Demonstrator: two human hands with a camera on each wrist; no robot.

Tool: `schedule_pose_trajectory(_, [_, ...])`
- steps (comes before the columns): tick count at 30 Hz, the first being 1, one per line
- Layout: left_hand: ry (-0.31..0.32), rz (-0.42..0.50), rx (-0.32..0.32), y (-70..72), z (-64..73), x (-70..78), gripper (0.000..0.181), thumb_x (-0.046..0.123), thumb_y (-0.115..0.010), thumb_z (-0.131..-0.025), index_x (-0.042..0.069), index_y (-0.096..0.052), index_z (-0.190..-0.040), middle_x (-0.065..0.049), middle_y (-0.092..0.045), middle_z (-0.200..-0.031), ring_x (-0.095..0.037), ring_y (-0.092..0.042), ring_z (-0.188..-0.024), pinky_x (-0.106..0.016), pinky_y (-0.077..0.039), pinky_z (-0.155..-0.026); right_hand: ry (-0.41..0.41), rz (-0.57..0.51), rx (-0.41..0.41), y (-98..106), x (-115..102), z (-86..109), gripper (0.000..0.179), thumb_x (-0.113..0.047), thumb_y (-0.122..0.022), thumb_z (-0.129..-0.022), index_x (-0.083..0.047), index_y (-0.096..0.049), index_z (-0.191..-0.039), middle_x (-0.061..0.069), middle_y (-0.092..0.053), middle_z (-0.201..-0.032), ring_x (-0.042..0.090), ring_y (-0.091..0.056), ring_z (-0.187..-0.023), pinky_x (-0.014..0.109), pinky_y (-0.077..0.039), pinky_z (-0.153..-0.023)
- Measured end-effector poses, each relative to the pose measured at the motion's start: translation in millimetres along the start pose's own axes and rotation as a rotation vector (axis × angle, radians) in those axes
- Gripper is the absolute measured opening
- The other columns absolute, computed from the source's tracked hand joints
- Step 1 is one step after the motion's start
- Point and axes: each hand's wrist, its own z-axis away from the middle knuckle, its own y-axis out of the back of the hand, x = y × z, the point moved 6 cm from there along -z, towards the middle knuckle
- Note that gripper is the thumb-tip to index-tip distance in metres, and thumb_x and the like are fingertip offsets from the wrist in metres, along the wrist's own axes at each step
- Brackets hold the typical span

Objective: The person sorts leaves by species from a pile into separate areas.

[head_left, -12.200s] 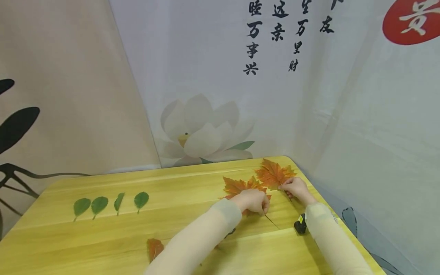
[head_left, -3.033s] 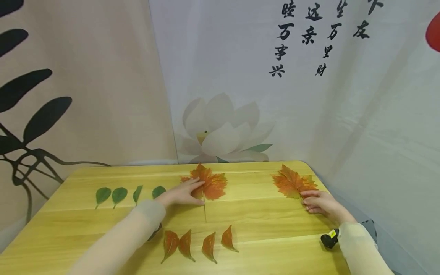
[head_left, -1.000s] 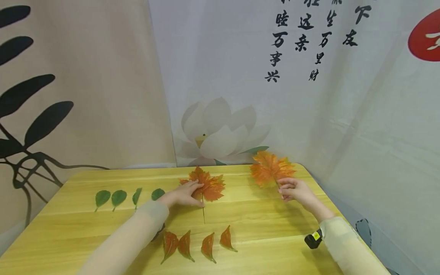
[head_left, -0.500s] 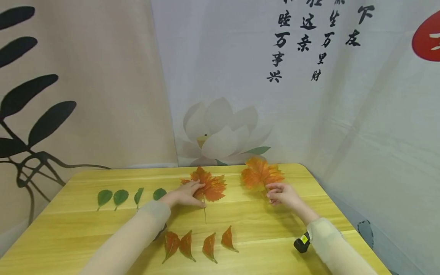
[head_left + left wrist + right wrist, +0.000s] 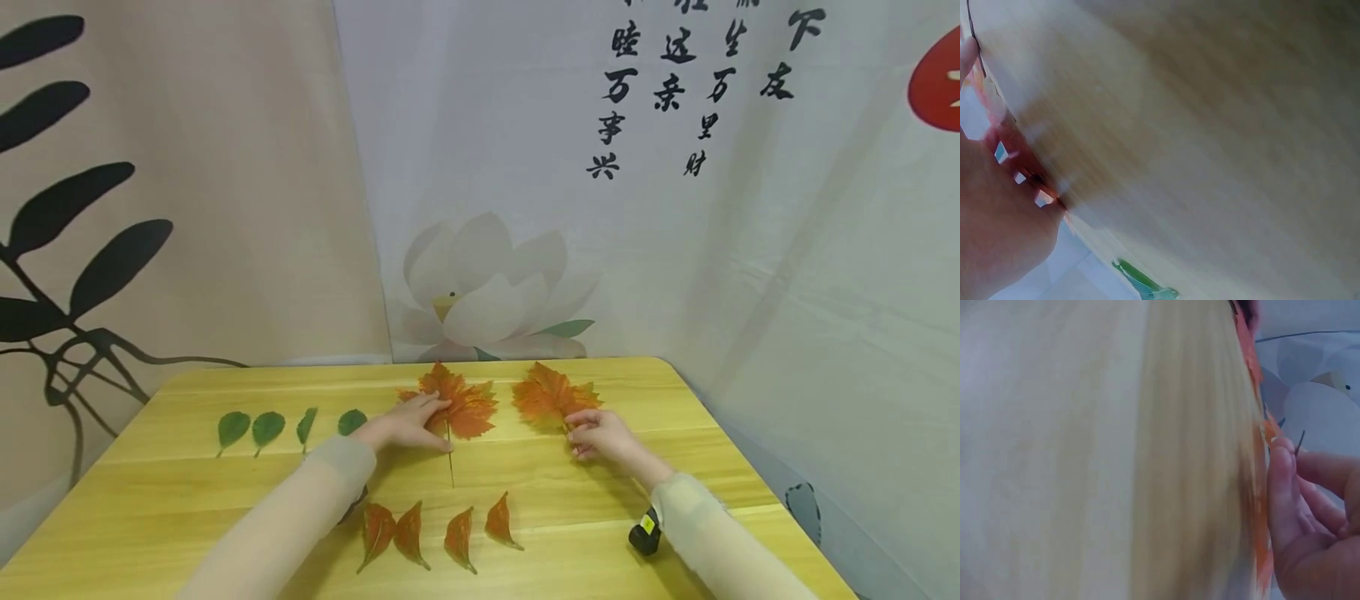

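My left hand (image 5: 408,423) rests on an orange maple leaf (image 5: 472,408) near the table's back edge, fingers spread over its left part and thumb by its thin stem (image 5: 452,467). To the right, my right hand (image 5: 603,435) pinches the stem of a second maple leaf (image 5: 551,396), which is down close on the tabletop. The right wrist view shows that stem (image 5: 1300,442) poking out between thumb and forefinger. In the left wrist view, my left hand (image 5: 1004,225) lies low over the red-orange leaf, its fingertips partly hidden.
Several small green leaves (image 5: 234,428) form a row at the left of the yellow wooden table (image 5: 187,517). Several small red-brown leaves (image 5: 378,529) lie in a row nearer the front. A printed curtain (image 5: 487,167) hangs behind the table's back edge.
Both maple leaves were at the right earlier; one now lies under my left hand, further left. Over the last second my right hand has brought the other leftward and lowered it to the table.
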Motion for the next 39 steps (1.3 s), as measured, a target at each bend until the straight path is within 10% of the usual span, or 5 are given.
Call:
schedule_pose_trajectory(19, [0.044,0.021,0.004,4.5,5.7,-1.2,0.09,0.051,-0.071,-0.082,0.011,-0.031,-0.152,-0.018,-0.016,-0.159,-0.039,-0.014,-0.144,-0.059,-0.016,-0.112,0.033,0.35,0.016,-16.5,-5.5,-8.9,0.032,-0.002,-0.069,-0.085,0.006,-0.062,-0.115,0.01,-0.061,-0.067,0.017,-0.058,-0.048,0.033,-0.054,-0.047])
schedule_pose_trajectory(39, [0.051,-0.023,0.072,45.6,11.9,6.0,0.073,0.046,-0.063,-0.091,0.005,-0.041,-0.147,-0.022,-0.022,-0.156,-0.042,-0.021,-0.141,-0.058,-0.024,-0.11,0.118,0.401,0.01,0.5,-48.4,-35.2,0.038,-0.013,-0.063,-0.094,0.009,-0.057,-0.124,0.017,-0.064,-0.075,0.026,-0.059,-0.052,0.044,-0.056,-0.055])
